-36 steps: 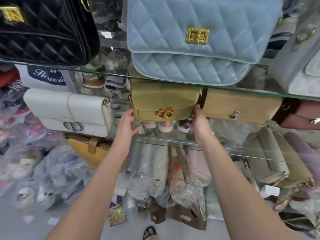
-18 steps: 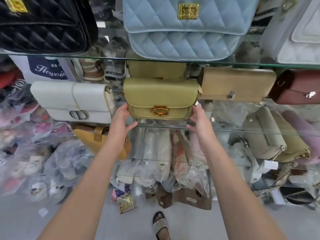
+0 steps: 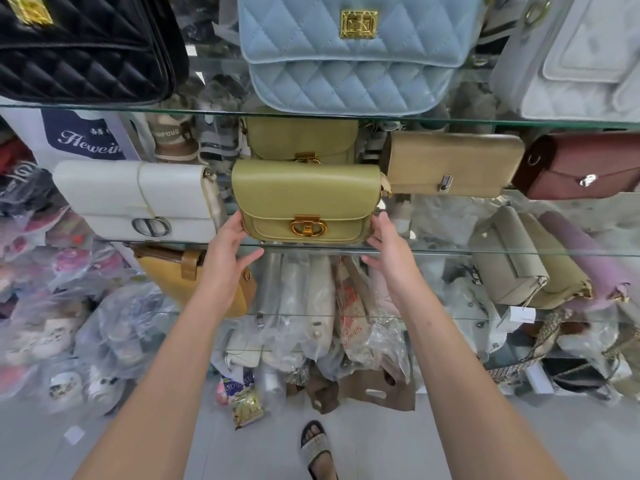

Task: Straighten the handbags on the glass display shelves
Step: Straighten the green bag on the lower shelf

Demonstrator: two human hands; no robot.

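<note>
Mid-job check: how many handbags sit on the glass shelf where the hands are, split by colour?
White leather flap handbag: 1
Olive-green flap handbags with gold clasps: 2
Tan flap handbag with silver clasp: 1
Maroon flap handbag: 1
Total: 5

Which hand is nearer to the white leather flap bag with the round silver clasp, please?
Left. The left hand is right of the white leather flap bag; the right hand is beyond the olive-green leather handbag.
</note>
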